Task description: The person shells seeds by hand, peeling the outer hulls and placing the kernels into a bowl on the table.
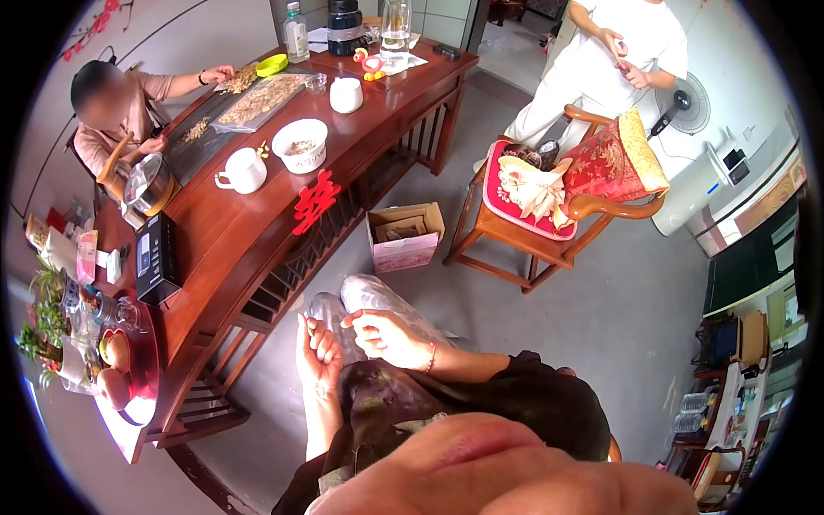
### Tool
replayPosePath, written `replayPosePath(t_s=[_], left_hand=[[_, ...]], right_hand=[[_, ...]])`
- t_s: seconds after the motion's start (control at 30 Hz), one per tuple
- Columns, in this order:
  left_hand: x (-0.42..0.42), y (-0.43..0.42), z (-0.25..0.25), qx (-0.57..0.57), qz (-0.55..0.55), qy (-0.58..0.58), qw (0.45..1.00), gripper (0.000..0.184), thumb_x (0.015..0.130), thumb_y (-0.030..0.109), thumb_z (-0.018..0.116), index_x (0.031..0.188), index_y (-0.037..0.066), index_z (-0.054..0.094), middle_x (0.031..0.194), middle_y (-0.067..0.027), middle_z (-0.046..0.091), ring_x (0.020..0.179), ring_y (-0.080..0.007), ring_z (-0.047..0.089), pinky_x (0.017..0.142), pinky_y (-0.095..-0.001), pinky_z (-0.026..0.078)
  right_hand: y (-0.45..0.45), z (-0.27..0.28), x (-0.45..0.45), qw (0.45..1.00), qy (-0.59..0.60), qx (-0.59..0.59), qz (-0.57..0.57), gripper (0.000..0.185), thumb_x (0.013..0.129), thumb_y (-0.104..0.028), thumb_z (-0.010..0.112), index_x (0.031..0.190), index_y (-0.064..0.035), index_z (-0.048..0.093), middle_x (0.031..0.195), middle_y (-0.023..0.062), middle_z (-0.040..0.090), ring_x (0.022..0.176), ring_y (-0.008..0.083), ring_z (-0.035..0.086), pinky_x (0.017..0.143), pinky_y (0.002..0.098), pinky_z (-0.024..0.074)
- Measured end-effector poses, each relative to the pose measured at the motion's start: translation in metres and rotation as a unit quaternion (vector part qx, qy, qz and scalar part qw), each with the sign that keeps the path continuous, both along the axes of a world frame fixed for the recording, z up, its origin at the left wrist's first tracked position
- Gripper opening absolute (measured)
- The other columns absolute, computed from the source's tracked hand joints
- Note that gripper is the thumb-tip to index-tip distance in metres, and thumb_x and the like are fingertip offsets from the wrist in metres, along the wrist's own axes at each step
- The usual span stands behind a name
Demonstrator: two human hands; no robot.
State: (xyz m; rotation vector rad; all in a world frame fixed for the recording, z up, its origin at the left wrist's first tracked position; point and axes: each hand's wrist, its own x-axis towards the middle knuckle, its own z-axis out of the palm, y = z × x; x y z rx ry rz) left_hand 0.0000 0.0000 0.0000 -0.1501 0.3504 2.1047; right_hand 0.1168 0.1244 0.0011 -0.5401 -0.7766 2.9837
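Note:
My left hand (319, 356) is raised over my lap, its fingers curled in and the thumb side up. Close beside it on the right is my right hand (386, 337), with bent fingers pointing toward the left one and a thin bracelet at the wrist. Both look closed in a pinch; anything between the fingertips is too small to make out. The hands are slightly apart above my patterned trousers (378, 297). On the table (225, 257) beyond them stand a white bowl (302, 161) with small pieces inside and a white mug (244, 174).
Ahead on the floor sits an open cardboard box (405, 255). A wooden chair (525, 235) with cushions stands to its right, a person in white (549, 94) behind it. Across the table another person (129, 112) reaches toward a pile of small pieces (240, 79).

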Motion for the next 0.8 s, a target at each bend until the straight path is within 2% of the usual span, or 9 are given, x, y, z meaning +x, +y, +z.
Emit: replayPosePath(t_s=[0.2,0.27,0.43,0.57,0.63,0.67,0.7,0.77,0.8], left_hand=[[0.0,-0.001,0.005,-0.02,0.011,0.001,1.0,0.029,0.1,0.03,0.045,0.083,0.006,0.052,0.058,0.0043,0.031,0.042,-0.0043,0.02,0.035,-0.0192,0.017],[-0.001,0.002,0.004,-0.013,0.013,-0.007,1.0,0.03,0.1,0.029,0.045,0.083,0.006,0.051,0.058,0.004,0.03,0.042,-0.0043,0.021,0.035,-0.0193,0.017],[0.0,-0.003,0.001,0.019,-0.006,-0.019,1.0,0.031,0.101,0.028,0.043,0.081,0.005,0.05,0.059,0.004,0.029,0.042,-0.0043,0.019,0.035,-0.0193,0.017],[0.002,0.002,-0.008,-0.017,-0.004,-0.007,1.0,0.028,0.1,0.028,0.044,0.085,0.006,0.051,0.058,0.005,0.03,0.042,-0.0044,0.019,0.036,-0.0197,0.017],[0.007,0.0,0.006,-0.086,0.019,0.096,0.991,0.026,0.1,0.028,0.046,0.086,0.006,0.052,0.058,0.0048,0.032,0.043,-0.0043,0.02,0.036,-0.0197,0.017],[0.008,0.002,0.014,-0.104,0.025,0.114,0.988,0.025,0.099,0.028,0.048,0.087,0.007,0.053,0.058,0.0049,0.034,0.043,-0.0042,0.02,0.037,-0.0198,0.016],[0.009,0.002,0.017,-0.115,0.022,0.128,0.985,0.024,0.098,0.028,0.049,0.088,0.007,0.054,0.058,0.0053,0.034,0.043,-0.004,0.021,0.037,-0.0197,0.017],[0.012,0.004,0.02,-0.129,0.013,0.15,0.98,0.024,0.098,0.029,0.049,0.087,0.008,0.055,0.058,0.0059,0.034,0.043,-0.0035,0.022,0.037,-0.019,0.016],[0.011,0.004,0.019,-0.129,0.015,0.15,0.98,0.024,0.098,0.029,0.049,0.087,0.008,0.055,0.058,0.0059,0.034,0.043,-0.0035,0.022,0.037,-0.019,0.016]], right_hand=[[-0.003,-0.001,-0.003,1.0,0.007,0.0,0.0,0.023,0.097,-0.019,0.041,0.107,-0.0009,0.053,0.066,-0.0081,0.032,0.052,0.0025,0.03,0.044,0.0162,0.0248],[-0.002,0.005,-0.004,1.0,-0.02,-0.008,-0.018,0.021,0.095,-0.018,0.043,0.099,-0.0029,0.058,0.06,-0.0088,0.033,0.045,0.0022,0.028,0.039,0.017,0.0233],[-0.004,0.002,0.001,1.0,-0.019,0.009,0.014,0.019,0.095,-0.014,0.045,0.105,-0.0009,0.055,0.063,-0.0087,0.032,0.05,0.0013,0.03,0.043,0.0155,0.0252],[-0.002,0.01,-0.003,0.999,-0.022,0.021,0.012,0.021,0.096,-0.018,0.046,0.105,-0.0016,0.057,0.062,-0.0089,0.032,0.05,0.0015,0.029,0.043,0.0159,0.0245],[-0.003,0.027,-0.007,0.998,-0.013,0.063,-0.025,0.015,0.094,-0.019,0.055,0.095,-0.0059,0.061,0.058,-0.0105,0.036,0.045,-0.0001,0.03,0.04,0.0155,0.0228],[0.002,0.03,-0.008,0.994,0.011,0.099,-0.036,0.014,0.093,-0.017,0.058,0.096,-0.0047,0.062,0.062,-0.0093,0.045,0.049,0.0,0.036,0.044,0.0159,0.0286],[0.004,0.036,-0.01,0.994,0.011,0.104,-0.037,0.014,0.093,-0.017,0.058,0.096,-0.0047,0.062,0.062,-0.0093,0.045,0.049,0.0,0.036,0.044,0.0159,0.0286],[0.003,0.049,-0.016,0.93,0.04,0.335,-0.143,0.012,0.091,-0.011,0.06,0.099,-0.0029,0.063,0.068,-0.0076,0.053,0.056,0.0006,0.043,0.049,0.018,0.0345],[0.005,0.047,-0.02,0.867,0.053,0.466,-0.166,0.015,0.089,-0.009,0.063,0.102,-0.003,0.063,0.074,-0.0049,0.059,0.063,0.0016,0.048,0.055,0.0195,0.0388]])
